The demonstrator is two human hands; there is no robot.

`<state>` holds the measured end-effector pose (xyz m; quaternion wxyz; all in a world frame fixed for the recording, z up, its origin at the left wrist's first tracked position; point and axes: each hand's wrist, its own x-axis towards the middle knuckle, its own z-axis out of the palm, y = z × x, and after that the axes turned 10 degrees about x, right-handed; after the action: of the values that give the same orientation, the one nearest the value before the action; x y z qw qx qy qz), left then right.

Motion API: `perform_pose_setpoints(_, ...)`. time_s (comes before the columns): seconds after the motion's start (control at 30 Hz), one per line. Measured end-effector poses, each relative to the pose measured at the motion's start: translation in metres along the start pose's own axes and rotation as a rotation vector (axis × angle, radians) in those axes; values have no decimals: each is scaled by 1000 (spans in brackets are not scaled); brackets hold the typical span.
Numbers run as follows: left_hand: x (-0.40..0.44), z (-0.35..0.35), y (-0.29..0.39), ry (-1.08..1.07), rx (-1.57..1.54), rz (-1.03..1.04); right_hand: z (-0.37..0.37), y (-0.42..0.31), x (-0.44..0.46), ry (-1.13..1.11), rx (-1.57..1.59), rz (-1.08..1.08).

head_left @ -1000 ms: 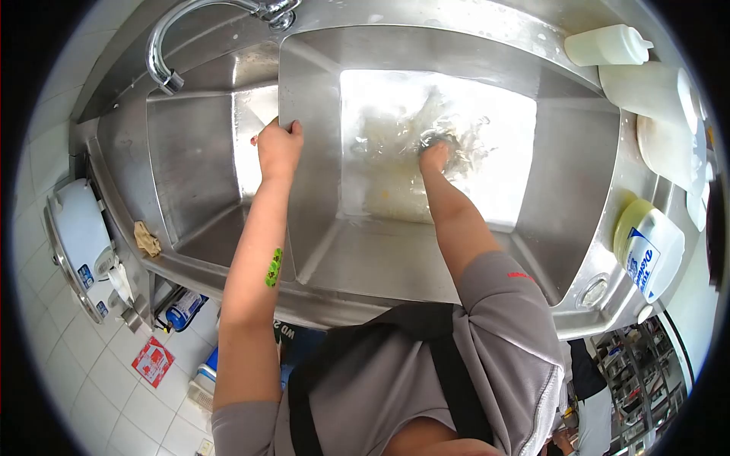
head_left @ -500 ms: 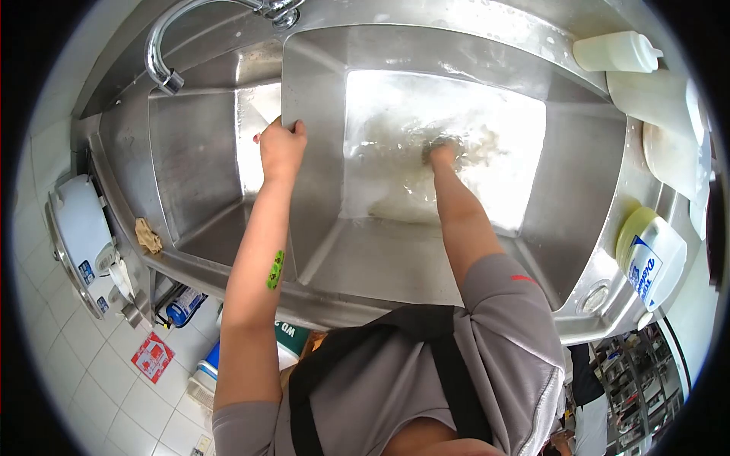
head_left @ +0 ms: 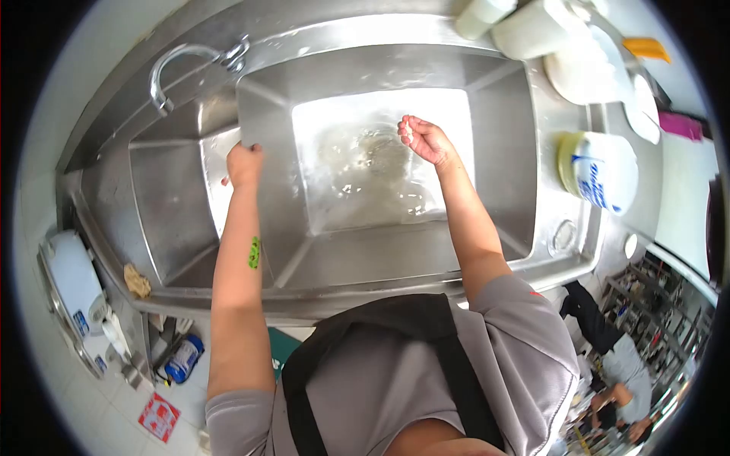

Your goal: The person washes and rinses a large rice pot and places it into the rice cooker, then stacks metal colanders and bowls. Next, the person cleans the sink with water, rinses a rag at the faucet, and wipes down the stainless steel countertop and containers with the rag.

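Note:
A steel double-basin sink point(head_left: 498, 159) fills the middle of the view. My left hand point(head_left: 245, 166) is closed over the divider between the two basins, its thumb on the right-basin side. Churned, slightly cloudy water point(head_left: 365, 167) lies in the large right basin, with ripples and bubbles near its middle. Above that water, at the basin's right side, my right hand point(head_left: 424, 141) is turned palm up with its fingers curled in. A small pale spot shows at the fingers; I cannot make out what it is.
A chrome faucet point(head_left: 186, 53) arches over the small left basin. White containers point(head_left: 582, 68) and a labelled jug point(head_left: 601, 171) stand along the right ledge. A crumpled tan cloth point(head_left: 137, 281) lies at the left rim. Another person point(head_left: 623, 365) is behind, at lower right.
My right hand has come up out of the water and turned palm up with fingers curled. My left hand stays on the divider. The camera view has shifted.

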<state>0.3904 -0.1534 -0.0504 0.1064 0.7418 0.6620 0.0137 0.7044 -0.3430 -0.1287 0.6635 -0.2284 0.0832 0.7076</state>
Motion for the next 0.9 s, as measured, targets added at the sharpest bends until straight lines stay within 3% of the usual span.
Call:
perform_pose_setpoints(0.1,-2,-2,2,-16,12,15,66,-69,-50,17,192,-165)
perform_pose_setpoints(0.17,-2,-3,4,-34,27,9,104,-129,-86,-160,389,-346)
perform_pose_setpoints(0.2,-5,-4,4,-30,31,-13,132,-155,-107,-250,313,-487)
perform_pose_setpoints(0.23,-4,-5,5,-19,33,-38,149,-187,-123,-171,142,-762)
perform_pose_setpoints(0.27,-4,-6,5,-23,30,-30,158,-220,-134,-264,43,-982)
perform_pose_setpoints(0.3,-3,-3,2,-22,26,-28,138,-294,-139,-355,-343,-1053)
perform_pose_setpoints(0.37,1,1,-2,-25,40,-1,188,-301,-144,121,-630,-1561)
perform_pose_setpoints(0.4,1,1,-2,-26,39,-1,178,-320,-143,121,-632,-1560)
perform_pose_setpoints(0.43,-3,-6,4,-20,45,12,156,-358,-136,493,-1388,-1579)
perform_pose_setpoints(0.47,-6,-8,5,-18,55,22,142,-377,-130,884,-2150,-1402)
perform_pose_setpoints(0.5,-2,-4,2,-27,64,9,152,-362,-132,871,-2152,-1384)
perform_pose_setpoints(0.57,8,10,-11,-13,118,39,193,-303,-151,956,-2217,-1042)
perform_pose_setpoints(0.67,0,-2,-1,-19,46,25,170,-230,-154,704,-1708,-882)
perform_pose_setpoints(0.7,1,-1,2,-21,49,4,156,-194,-139,529,-1391,-706)
perform_pose_setpoints(0.73,1,-1,1,-25,48,4,133,-167,-117,437,-1385,-477)
perform_pose_setpoints(0.77,1,-2,1,-26,51,3,97,-147,-88,430,-1388,-270)
perform_pose_setpoints(0.8,2,-4,-6,-37,90,-37,10,-113,-23,516,-1273,42)
perform_pose_setpoints(0.83,1,-10,3,-75,19,-50,-54,-96,8,659,-1352,34)
perform_pose_setpoints(0.9,3,-6,8,-104,-38,-84,-228,-80,58,607,-1747,-256)
